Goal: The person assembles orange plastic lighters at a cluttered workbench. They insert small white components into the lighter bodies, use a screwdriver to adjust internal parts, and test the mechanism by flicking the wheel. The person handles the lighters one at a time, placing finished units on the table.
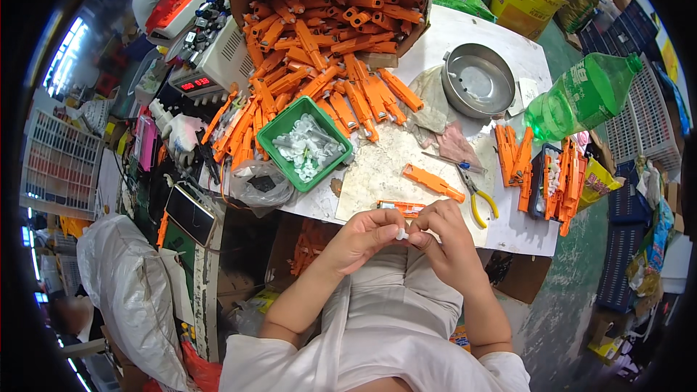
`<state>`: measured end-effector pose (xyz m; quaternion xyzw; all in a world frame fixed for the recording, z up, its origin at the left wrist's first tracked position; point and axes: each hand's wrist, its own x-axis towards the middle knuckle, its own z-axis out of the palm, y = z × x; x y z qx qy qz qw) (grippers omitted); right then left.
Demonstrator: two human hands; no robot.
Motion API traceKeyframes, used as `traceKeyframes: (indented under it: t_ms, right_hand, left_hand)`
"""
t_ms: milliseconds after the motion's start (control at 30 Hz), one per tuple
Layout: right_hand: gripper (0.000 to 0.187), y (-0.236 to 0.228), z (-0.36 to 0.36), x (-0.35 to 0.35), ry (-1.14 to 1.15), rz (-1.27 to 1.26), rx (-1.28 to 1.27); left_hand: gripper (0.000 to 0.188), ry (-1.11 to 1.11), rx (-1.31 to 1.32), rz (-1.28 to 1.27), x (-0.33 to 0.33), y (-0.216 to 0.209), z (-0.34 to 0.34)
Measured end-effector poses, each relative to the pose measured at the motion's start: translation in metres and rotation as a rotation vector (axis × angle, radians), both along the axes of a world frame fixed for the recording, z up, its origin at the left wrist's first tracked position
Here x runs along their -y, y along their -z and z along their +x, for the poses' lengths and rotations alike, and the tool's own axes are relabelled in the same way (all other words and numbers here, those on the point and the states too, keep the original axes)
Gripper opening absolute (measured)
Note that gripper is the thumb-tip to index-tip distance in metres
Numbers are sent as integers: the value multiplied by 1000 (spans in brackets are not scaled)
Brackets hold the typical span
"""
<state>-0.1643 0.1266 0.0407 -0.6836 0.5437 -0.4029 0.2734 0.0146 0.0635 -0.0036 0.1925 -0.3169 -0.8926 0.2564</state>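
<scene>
In front of my lap, at the table's near edge, both hands meet over a small white plastic part (pixel 401 234). My left hand (pixel 363 241) pinches it between thumb and forefinger. From the other side, my right hand (pixel 444 238) has its thumb and fingertips closed on it; the exact grip is partly hidden. Just beyond my fingers lies an orange plastic housing (pixel 401 207) with its inside showing. Farther out is another orange housing (pixel 433 183), closed and lying flat. A green bin (pixel 282 158) to the left holds many small white and clear plastic parts.
A heap of orange housings (pixel 341 0) spills from a cardboard box at the back. Yellow-handled pliers (pixel 479 203), a metal bowl (pixel 488 107), a green bottle (pixel 581 98) and stacked orange housings (pixel 565 190) stand to the right. A device with a red display (pixel 210 65) sits back left.
</scene>
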Motion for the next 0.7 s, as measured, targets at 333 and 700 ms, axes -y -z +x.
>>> traceKeyframes:
  t_ms: [333,700]
  right_hand:
    - [17,30,15,-16,10,582,1085]
    - [17,35,25,-20,257,212,662]
  left_hand:
    - [20,-332,282,-703,-13,-9,-6]
    - [19,-190,164,-248,-9,-1,-7]
